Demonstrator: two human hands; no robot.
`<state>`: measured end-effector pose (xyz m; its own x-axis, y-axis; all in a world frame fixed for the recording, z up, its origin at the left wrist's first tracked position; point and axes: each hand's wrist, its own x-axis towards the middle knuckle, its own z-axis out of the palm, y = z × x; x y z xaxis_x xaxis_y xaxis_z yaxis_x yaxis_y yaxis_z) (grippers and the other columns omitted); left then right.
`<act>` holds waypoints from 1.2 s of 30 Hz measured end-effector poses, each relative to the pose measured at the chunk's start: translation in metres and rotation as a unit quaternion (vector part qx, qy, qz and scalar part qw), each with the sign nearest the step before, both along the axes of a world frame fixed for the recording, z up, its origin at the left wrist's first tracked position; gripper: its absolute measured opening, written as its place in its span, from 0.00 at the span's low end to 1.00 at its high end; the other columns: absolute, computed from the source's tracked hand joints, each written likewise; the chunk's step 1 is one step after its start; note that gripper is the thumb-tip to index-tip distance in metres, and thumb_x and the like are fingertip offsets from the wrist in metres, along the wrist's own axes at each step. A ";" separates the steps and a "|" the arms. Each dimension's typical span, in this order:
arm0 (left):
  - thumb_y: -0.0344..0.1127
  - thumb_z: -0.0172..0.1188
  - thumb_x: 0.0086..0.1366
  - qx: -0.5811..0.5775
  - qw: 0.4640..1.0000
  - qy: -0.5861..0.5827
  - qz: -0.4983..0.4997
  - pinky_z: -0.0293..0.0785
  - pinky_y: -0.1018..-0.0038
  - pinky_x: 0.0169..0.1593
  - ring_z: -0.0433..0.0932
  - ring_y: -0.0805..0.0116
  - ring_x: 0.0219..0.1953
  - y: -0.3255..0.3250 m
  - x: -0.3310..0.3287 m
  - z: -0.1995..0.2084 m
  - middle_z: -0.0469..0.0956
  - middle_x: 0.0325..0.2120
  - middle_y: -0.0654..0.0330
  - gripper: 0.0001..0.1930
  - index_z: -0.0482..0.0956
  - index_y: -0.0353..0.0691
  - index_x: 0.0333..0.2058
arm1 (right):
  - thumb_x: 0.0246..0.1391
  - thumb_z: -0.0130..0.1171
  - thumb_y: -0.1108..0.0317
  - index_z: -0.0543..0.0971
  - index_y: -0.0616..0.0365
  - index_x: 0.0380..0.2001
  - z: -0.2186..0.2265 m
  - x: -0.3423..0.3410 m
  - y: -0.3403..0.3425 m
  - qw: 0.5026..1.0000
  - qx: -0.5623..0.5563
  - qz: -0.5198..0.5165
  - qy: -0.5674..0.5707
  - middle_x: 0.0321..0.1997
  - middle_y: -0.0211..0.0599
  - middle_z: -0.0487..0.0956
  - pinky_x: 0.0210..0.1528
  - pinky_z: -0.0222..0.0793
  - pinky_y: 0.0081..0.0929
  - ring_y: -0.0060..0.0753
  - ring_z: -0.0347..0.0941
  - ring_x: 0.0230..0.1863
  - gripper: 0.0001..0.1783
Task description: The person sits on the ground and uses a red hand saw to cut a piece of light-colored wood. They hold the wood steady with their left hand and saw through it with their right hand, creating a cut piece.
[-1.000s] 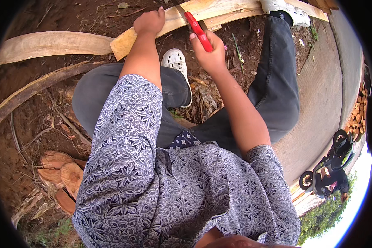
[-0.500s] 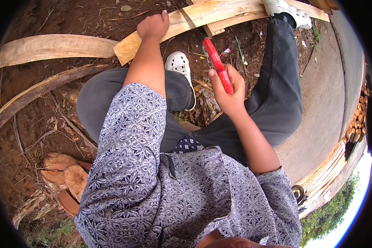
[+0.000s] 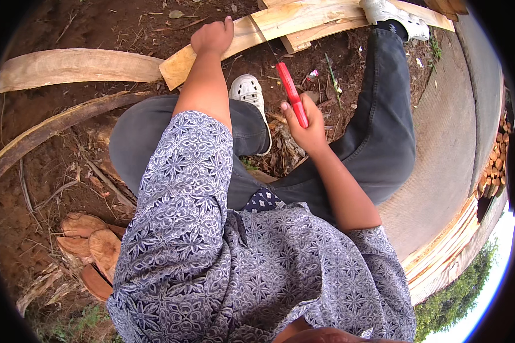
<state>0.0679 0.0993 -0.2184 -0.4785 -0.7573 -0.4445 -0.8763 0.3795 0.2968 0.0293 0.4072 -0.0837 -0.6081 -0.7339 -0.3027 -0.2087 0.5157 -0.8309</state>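
Note:
My right hand (image 3: 309, 126) is closed round the red handle of a hand saw (image 3: 292, 94). The saw's thin blade, seen nearly edge-on, runs up and away to the left and meets a pale wooden board (image 3: 243, 37). Close to that board's left end, my left hand (image 3: 213, 37) is closed on it, thumb sticking up; the fingertips are hidden. Under its right part lies another plank (image 3: 326, 28), and my white clog (image 3: 396, 16) rests on the boards at the far right.
A second long board (image 3: 80, 67) reaches left across the soil. Nearer lies a curved bark-edged strip (image 3: 57, 123). Cut wood pieces (image 3: 100, 243) are heaped at my left. On the right is a large grey sheet (image 3: 440, 148), with stacked cut wood (image 3: 495, 163) beyond it.
My right hand has drawn the saw back toward me and a little to the left. The left hand stays in place on the board.

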 end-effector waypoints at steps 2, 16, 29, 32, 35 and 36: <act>0.63 0.31 0.75 0.002 1.000 -0.005 0.003 0.77 0.53 0.55 0.83 0.47 0.52 0.001 0.004 -0.004 0.86 0.46 0.48 0.36 0.87 0.49 0.49 | 0.65 0.65 0.62 0.71 0.58 0.30 0.036 0.004 0.006 0.999 0.029 -0.021 -0.027 0.20 0.31 0.68 0.28 0.63 0.29 0.22 0.62 0.23 0.16; 0.62 0.32 0.75 -0.027 1.000 0.012 0.004 0.79 0.51 0.52 0.84 0.47 0.49 0.006 -0.004 0.000 0.86 0.43 0.48 0.35 0.88 0.48 0.45 | 0.61 0.66 0.58 0.73 0.60 0.21 0.003 -0.029 -0.115 0.995 -0.036 -0.088 0.031 0.15 0.31 0.69 0.26 0.62 0.32 0.22 0.61 0.20 0.21; 0.60 0.41 0.74 -0.119 0.990 0.068 0.024 0.78 0.53 0.39 0.86 0.48 0.35 0.010 0.007 -0.006 0.86 0.29 0.52 0.31 0.89 0.47 0.30 | 0.65 0.64 0.61 0.69 0.58 0.27 0.027 0.013 -0.008 0.999 0.011 -0.029 0.017 0.18 0.31 0.67 0.27 0.62 0.30 0.22 0.62 0.22 0.19; 0.59 0.42 0.74 -0.145 0.986 0.078 0.032 0.78 0.53 0.38 0.85 0.48 0.33 0.013 0.007 -0.007 0.86 0.27 0.53 0.30 0.89 0.47 0.29 | 0.65 0.65 0.62 0.69 0.58 0.27 0.083 0.012 0.004 0.997 0.054 -0.050 -0.007 0.17 0.30 0.67 0.25 0.60 0.29 0.20 0.61 0.21 0.18; 0.58 0.43 0.73 -0.154 0.982 0.103 0.028 0.77 0.53 0.37 0.85 0.48 0.32 0.015 0.006 -0.005 0.86 0.26 0.52 0.30 0.88 0.46 0.28 | 0.65 0.65 0.63 0.72 0.59 0.27 0.110 0.006 0.007 0.997 0.048 -0.063 -0.010 0.17 0.29 0.67 0.25 0.58 0.27 0.18 0.60 0.21 0.17; 0.59 0.42 0.73 -0.139 0.986 0.094 0.026 0.77 0.53 0.40 0.85 0.48 0.34 0.015 0.007 -0.004 0.86 0.29 0.51 0.30 0.88 0.47 0.30 | 0.64 0.64 0.64 0.73 0.58 0.26 0.113 0.006 0.003 0.996 0.044 -0.071 -0.014 0.17 0.28 0.66 0.25 0.57 0.27 0.17 0.59 0.21 0.16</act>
